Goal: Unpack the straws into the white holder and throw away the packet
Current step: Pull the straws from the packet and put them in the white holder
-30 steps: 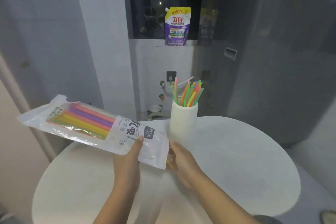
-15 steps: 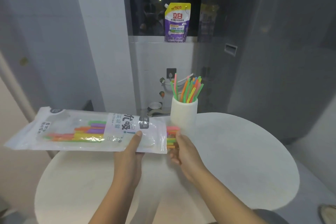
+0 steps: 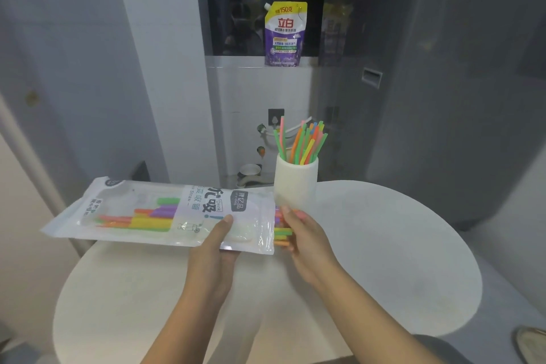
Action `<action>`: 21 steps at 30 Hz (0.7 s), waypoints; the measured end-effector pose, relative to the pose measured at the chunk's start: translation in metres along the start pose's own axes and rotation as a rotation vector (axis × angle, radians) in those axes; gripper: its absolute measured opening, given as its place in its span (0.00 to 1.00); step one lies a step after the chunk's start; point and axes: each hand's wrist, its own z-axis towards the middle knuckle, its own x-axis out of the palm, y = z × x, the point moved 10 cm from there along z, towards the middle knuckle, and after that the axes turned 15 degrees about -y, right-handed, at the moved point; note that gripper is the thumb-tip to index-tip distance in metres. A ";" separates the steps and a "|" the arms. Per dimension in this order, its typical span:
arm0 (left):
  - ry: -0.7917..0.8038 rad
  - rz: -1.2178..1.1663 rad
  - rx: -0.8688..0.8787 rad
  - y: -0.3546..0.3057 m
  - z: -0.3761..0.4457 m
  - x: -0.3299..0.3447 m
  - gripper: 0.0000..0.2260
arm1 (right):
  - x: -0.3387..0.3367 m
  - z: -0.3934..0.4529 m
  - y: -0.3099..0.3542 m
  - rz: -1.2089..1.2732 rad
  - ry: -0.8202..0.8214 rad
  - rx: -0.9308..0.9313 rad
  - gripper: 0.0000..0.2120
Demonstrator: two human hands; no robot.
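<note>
I had the packet (image 3: 165, 213) lying almost flat above the near left part of the table (image 3: 384, 245), its long axis running left to right, sealed end far out to the left and open mouth pointing right. My left hand (image 3: 218, 248) gripped it from below near the mouth, thumb pressed on the top face. The straws (image 3: 282, 229) poked out of that mouth in a bundle, same axis as the packet, ends toward the right. My right hand (image 3: 307, 238) was right there at those ends, fingers (image 3: 291, 216) curled around the bundle, though how firmly I could not tell. So the pull, as I judged it, had to go straight rightward along the packet. The white holder (image 3: 296, 183) stood just beyond, on the far side of my right hand, upright, already bristling with coloured straws. Right hand was clearly the nearer one to it; after the pull, the bundle would need tipping upright.
</note>
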 end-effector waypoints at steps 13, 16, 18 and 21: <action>-0.118 -0.180 -0.114 0.007 0.007 -0.011 0.16 | -0.021 0.003 0.024 0.155 -0.023 -0.037 0.05; -0.098 -0.184 -0.115 0.008 0.006 -0.008 0.16 | -0.001 -0.005 0.011 0.221 0.094 0.053 0.15; -0.087 -0.167 -0.124 0.010 0.004 -0.006 0.16 | 0.011 -0.011 0.010 0.263 0.177 0.101 0.19; -0.051 -0.154 -0.139 0.015 -0.001 -0.001 0.18 | 0.018 -0.015 0.016 0.294 0.235 0.091 0.14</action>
